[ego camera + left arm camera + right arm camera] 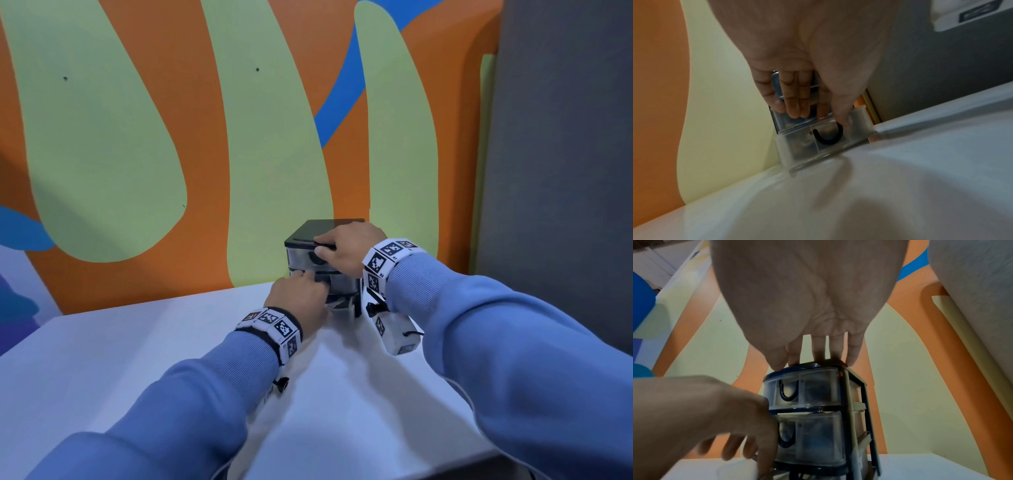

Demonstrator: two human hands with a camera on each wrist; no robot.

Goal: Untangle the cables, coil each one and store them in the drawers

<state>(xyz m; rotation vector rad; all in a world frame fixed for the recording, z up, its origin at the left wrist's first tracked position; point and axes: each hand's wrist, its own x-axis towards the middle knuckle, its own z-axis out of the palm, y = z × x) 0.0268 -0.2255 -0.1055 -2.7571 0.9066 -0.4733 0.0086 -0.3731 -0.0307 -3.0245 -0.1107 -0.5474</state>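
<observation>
- The right hand (349,247) lies on the black top of the small drawer unit (813,410). Its grip is spread: the fingers (819,348) are straight, their tips pressing on the front edge of the top, and the thumb reaches down over the front of the top drawer (803,391).
- The left hand (299,296) is at the unit's front, lower down. Its fingers (793,97) are straight and pressed flat together against the clear face of the middle drawer (812,436), and the thumb tip touches the black U-shaped handle of the bottom drawer (824,144). It curls round nothing.
- The bottom drawer sticks out further than the drawers above it and sits just above the desk (171,342). Its contents are blurred behind the clear plastic, so I cannot tell whether a cable lies inside.
- The top and middle drawers sit pushed into the black frame; each has a black U-shaped handle on a clear front.
- The drawer unit stands upright at the far edge of the white desk, against the wall (137,137) painted in orange, pale green and blue shapes.
- Both forearms wear blue sleeves (513,342), with white bands of black square markers (387,257) at the wrists.
- A grey panel (565,171) stands to the right of the painted wall.
</observation>
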